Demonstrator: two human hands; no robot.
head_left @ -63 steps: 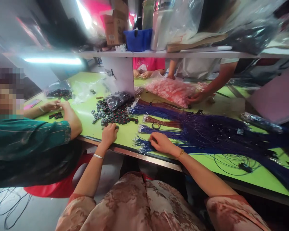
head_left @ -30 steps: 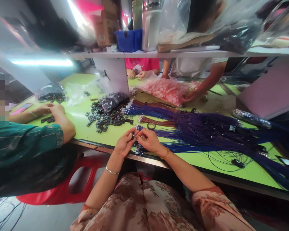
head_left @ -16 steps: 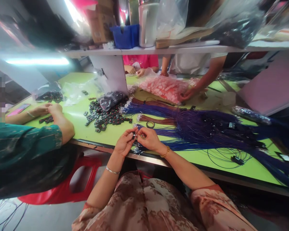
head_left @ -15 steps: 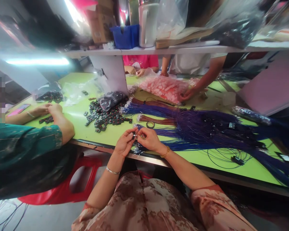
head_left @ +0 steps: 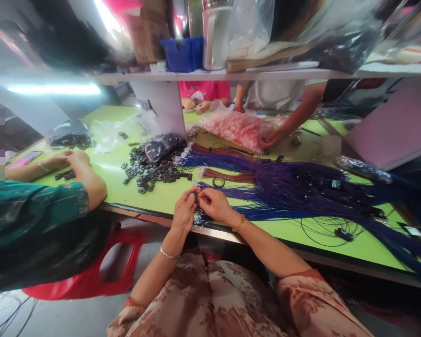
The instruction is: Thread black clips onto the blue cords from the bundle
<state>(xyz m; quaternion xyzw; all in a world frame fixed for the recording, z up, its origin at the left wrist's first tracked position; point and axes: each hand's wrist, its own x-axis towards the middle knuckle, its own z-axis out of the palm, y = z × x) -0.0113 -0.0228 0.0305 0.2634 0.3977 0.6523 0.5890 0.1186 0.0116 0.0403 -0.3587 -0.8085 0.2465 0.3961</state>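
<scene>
Near the table's front edge, my left hand [head_left: 184, 210] pinches a small black plastic connector housing [head_left: 196, 197] between thumb and fingers. My right hand [head_left: 215, 204] meets it from the right, thumb and forefinger closed together right at the housing; what they grip is too small to make out. Beneath and beside both hands lie bundles of blue wires [head_left: 252, 213] with shiny metal terminals [head_left: 200, 217] at their ends. Left of these, a heap of black connector housings [head_left: 154, 171] with red marks is spread on the table.
Brown wires [head_left: 228, 174] and a roll of black tape [head_left: 218, 182] lie beyond my hands. Behind them is a bag of pink pieces [head_left: 236, 131], touched by a person's hand [head_left: 271, 139]. At left, another person's arm [head_left: 87, 178] rests on the table [head_left: 108, 182]. A shelf [head_left: 210, 75] runs above.
My left hand has turned more upright and the black housing now shows between its fingers. My right hand stays close, its fingertips shifted slightly. The silvery bit between the fingertips no longer shows.
</scene>
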